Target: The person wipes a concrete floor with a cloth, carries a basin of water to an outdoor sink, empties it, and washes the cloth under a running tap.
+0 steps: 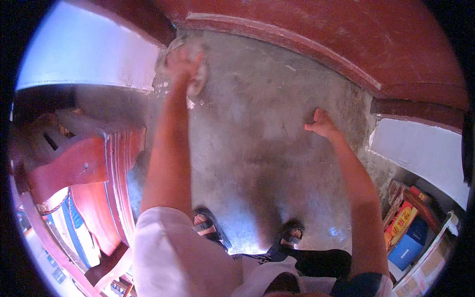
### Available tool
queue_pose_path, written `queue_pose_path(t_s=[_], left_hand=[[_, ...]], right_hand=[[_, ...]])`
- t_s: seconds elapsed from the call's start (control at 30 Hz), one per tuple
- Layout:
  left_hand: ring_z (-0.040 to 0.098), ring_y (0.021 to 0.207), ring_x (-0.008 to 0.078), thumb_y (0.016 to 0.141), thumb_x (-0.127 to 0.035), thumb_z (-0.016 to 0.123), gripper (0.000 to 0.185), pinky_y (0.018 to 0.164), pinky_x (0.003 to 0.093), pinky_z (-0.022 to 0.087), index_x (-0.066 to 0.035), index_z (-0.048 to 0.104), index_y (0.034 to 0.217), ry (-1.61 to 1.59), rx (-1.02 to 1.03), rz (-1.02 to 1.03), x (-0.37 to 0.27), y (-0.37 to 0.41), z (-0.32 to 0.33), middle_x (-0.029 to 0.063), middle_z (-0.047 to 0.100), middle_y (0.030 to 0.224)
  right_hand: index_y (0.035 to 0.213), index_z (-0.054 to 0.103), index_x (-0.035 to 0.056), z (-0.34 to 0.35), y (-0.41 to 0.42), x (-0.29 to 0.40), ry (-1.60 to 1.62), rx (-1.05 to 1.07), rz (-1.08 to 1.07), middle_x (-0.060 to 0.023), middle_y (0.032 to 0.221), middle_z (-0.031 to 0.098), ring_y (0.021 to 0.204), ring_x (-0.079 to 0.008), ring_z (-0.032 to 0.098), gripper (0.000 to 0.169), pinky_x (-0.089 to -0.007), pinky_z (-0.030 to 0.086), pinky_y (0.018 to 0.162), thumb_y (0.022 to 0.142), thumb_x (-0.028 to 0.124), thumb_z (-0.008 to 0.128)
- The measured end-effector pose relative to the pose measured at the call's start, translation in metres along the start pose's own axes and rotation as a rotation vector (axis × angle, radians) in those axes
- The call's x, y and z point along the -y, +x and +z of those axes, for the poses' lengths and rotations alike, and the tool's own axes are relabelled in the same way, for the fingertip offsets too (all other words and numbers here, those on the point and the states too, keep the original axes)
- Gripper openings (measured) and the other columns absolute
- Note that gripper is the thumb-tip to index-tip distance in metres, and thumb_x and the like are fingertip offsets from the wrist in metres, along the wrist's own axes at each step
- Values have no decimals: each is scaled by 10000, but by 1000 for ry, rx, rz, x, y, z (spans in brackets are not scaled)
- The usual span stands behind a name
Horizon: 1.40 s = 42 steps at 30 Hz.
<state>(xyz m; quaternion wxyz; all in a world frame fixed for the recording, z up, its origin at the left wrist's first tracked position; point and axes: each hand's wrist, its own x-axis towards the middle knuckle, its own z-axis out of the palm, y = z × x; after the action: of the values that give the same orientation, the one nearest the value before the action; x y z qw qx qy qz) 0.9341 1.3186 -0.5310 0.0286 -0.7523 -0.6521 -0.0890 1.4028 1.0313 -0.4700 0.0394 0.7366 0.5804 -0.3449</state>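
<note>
My left hand (182, 63) is stretched far forward at upper left and blurred. It has hold of a pale, crumpled cloth (199, 83), which shows around and beneath the fingers. The cloth lies in front of the corner where the red wooden panel's frame meets the white wall. My right hand (323, 124) is held out at right above the grey concrete floor (252, 100), with nothing visible in it. Its thumb stands apart from the partly curled fingers.
A dark red wooden panel (315, 26), perhaps a door, spans the far side. A carved red wooden piece of furniture (70, 156) stands at left. Books or boxes (408, 243) sit in a low rack at right. My sandalled feet (209, 224) are below.
</note>
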Motion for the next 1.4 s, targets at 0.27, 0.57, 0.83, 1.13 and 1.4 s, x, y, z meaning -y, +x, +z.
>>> queue_pose_path(t_s=[0.27, 0.57, 0.83, 1.13, 1.4], left_hand=[[280, 1329, 330, 875, -563, 369, 685, 1081, 502, 180, -87, 375, 1368, 6, 32, 70, -86, 20, -16, 171, 364, 1403], [345, 1249, 372, 808, -396, 534, 563, 1036, 502, 233, -55, 486, 1254, -509, -121, 639, -282, -98, -61, 191, 423, 1320], [220, 1350, 338, 845, -512, 451, 725, 1099, 466, 129, -25, 341, 1371, -118, -138, 30, -64, -28, -55, 215, 279, 1438], [158, 1357, 403, 901, -500, 353, 739, 1107, 462, 122, 41, 241, 1393, 36, -6, -92, 15, -77, -58, 262, 212, 1449], [161, 1342, 440, 923, -415, 392, 690, 1100, 481, 156, 53, 206, 1395, -53, 307, 135, 54, -237, -116, 295, 163, 1445]], right_hand=[[1030, 450, -11, -19, -8, 26, 29, 115, 70, -211, 1095, 512, 1073, -381, 443, 645, -440, 366, 916, 629, 397, 747], [952, 420, 13, -2, -4, 5, 35, 66, 38, -174, 997, 461, 974, -316, 454, 588, -390, 403, 841, 623, 330, 791], [960, 425, 28, 5, -9, -5, 73, -44, 50, -167, 1006, 444, 946, -300, 466, 600, -375, 411, 822, 614, 340, 804], [1136, 446, -47, -14, -6, 7, 101, 131, 98, -193, 1096, 496, 1050, -340, 468, 776, -418, 390, 904, 588, 390, 781], [857, 423, 52, 10, -1, -21, 86, -40, -41, -120, 879, 446, 842, -276, 443, 507, -383, 387, 744, 616, 314, 783]])
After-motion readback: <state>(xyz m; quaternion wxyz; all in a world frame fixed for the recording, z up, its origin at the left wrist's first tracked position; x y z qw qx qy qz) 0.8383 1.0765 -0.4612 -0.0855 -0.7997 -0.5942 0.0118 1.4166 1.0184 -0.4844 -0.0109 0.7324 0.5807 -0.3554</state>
